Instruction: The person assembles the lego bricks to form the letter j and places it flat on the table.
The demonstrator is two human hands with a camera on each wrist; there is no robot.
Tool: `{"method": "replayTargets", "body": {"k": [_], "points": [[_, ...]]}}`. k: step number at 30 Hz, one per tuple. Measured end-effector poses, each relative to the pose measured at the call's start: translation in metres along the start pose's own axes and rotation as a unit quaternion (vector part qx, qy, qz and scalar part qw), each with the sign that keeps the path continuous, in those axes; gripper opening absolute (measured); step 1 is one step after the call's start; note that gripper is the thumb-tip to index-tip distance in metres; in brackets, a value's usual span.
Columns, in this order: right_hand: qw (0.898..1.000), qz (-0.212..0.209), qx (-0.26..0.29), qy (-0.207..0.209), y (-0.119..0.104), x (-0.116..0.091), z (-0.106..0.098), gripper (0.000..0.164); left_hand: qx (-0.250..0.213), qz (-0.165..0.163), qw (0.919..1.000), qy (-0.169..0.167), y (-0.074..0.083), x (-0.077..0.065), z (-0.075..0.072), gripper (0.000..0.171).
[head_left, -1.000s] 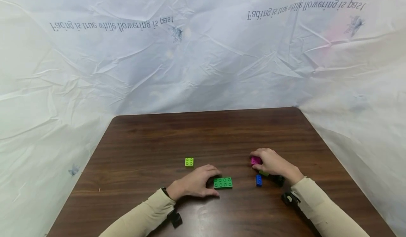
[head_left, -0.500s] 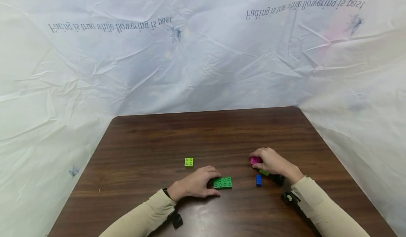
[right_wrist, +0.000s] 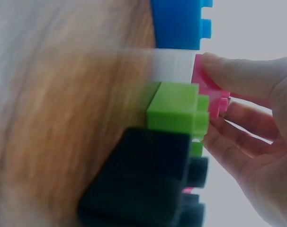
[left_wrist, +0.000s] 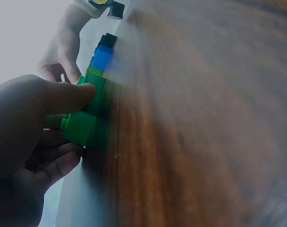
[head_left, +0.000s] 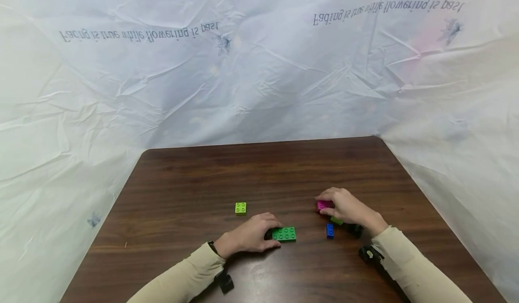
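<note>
A green brick with two rows of studs lies on the table; my left hand grips its left end, the thumb pressed to its near side. At the right, my right hand pinches a pink brick between thumb and fingers. In the right wrist view that pink brick is held off the table, with a gap under it. Beneath the right hand are a lime-green brick and a black brick, partly hidden. Just in front stands a small blue brick.
A yellow-green brick with two rows of studs sits beyond the left hand. The dark wooden table is bordered by white printed sheeting at the back and both sides. Black camera mounts hang at the wrists.
My right hand has shifted slightly left with the pink brick. The left hand keeps its hold on the green brick, and the other bricks stay in place.
</note>
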State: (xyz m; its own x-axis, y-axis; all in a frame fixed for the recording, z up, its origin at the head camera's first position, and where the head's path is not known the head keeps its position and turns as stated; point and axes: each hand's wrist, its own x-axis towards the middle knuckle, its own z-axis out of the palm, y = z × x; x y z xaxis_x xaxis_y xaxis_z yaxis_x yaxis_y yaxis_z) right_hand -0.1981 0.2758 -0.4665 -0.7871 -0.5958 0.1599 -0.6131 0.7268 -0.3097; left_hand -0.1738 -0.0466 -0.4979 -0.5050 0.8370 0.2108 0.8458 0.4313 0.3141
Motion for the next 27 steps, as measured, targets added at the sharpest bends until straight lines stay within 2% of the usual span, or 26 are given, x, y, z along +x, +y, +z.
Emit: {"method": "replayTargets", "body": {"k": [8,14,27], "points": [[1.000,-0.016,0.007,0.005,-0.015,0.003,-0.001,0.035,-0.006,-0.008,0.9999,-0.008,0.001,-0.001,0.001,0.037],[0.998,-0.043,0.054,0.003,-0.027,0.007,-0.002,0.031,-0.007,-0.006,1.0000,-0.004,0.000,-0.001,0.001,0.037],[0.984,-0.157,0.074,0.042,-0.042,0.012,0.009,0.028,0.001,-0.011,0.9999,-0.007,0.001,0.001,0.001,0.036]]}}
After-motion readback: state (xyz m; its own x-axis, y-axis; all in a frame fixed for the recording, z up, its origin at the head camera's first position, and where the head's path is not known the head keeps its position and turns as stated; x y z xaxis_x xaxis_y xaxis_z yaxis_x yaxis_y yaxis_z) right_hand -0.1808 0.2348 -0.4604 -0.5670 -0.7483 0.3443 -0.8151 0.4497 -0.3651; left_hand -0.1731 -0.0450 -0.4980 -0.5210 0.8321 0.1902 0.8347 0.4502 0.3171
